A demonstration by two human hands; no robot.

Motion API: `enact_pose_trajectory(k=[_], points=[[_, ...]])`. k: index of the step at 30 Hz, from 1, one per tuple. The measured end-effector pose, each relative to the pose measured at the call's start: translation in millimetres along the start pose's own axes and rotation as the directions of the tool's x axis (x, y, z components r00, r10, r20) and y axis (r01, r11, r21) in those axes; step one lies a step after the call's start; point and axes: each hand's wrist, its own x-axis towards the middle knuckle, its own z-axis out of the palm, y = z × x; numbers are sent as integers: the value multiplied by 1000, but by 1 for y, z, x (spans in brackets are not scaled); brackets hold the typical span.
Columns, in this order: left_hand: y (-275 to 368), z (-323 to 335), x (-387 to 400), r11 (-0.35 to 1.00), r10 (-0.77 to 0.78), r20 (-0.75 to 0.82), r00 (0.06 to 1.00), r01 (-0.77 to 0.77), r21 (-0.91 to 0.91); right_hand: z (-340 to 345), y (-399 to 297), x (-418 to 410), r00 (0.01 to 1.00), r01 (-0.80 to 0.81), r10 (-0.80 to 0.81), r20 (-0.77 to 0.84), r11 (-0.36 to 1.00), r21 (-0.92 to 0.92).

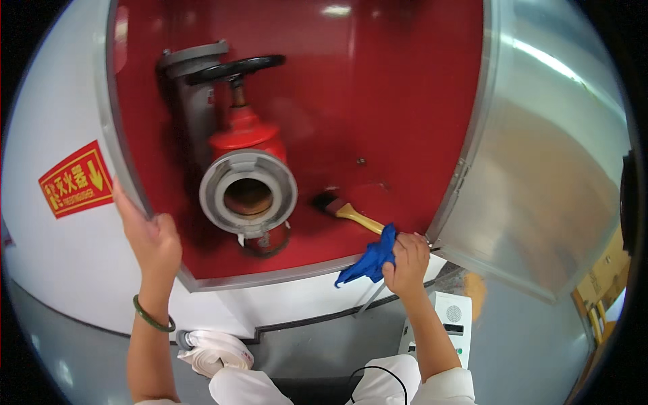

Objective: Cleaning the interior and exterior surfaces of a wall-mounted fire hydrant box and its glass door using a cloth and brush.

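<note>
My left hand rests against the left metal edge of an open fire-hydrant cabinet, fingers along the frame, holding no loose thing. At the cabinet's lower right corner, my right hand grips a crumpled blue cloth. Just behind the cloth, a paintbrush with dark bristles and a yellow handle angles over the red cabinet floor. Its handle end is hidden, so I cannot tell whether my fingers also hold it. Left of the brush is a red hydrant valve with a grey coupling and a black handwheel.
A grey hose nozzle stands behind the valve. The cabinet door is swung open to the right. Below lie a rolled white fire hose and a white device. A red sign is on the left wall; cardboard boxes are at right.
</note>
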Motion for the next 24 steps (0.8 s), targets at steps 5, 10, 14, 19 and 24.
enact_pose_trajectory(k=[5, 10, 14, 19, 24], points=[[9, 5, 3, 1000, -7, -7, 1000, 7, -16, 29, -61, 2, 943, -265, 264, -203, 964, 24], [5, 6, 0, 999, 9, 13, 1000, -10, 53, 29, -133, 26, 984, -175, 176, 1, 977, 124], [-12, 1, 1, 990, 83, -39, 996, -78, 117, 22, -106, 11, 999, 20, -16, -36, 996, 90], [-5, 2, 1, 997, 27, -21, 999, -25, 80, 4, -73, -6, 967, -222, 233, -105, 969, 104], [-6, 7, 0, 996, 44, -62, 997, -39, 82, 16, -54, -28, 452, -648, 872, -187, 465, 604]])
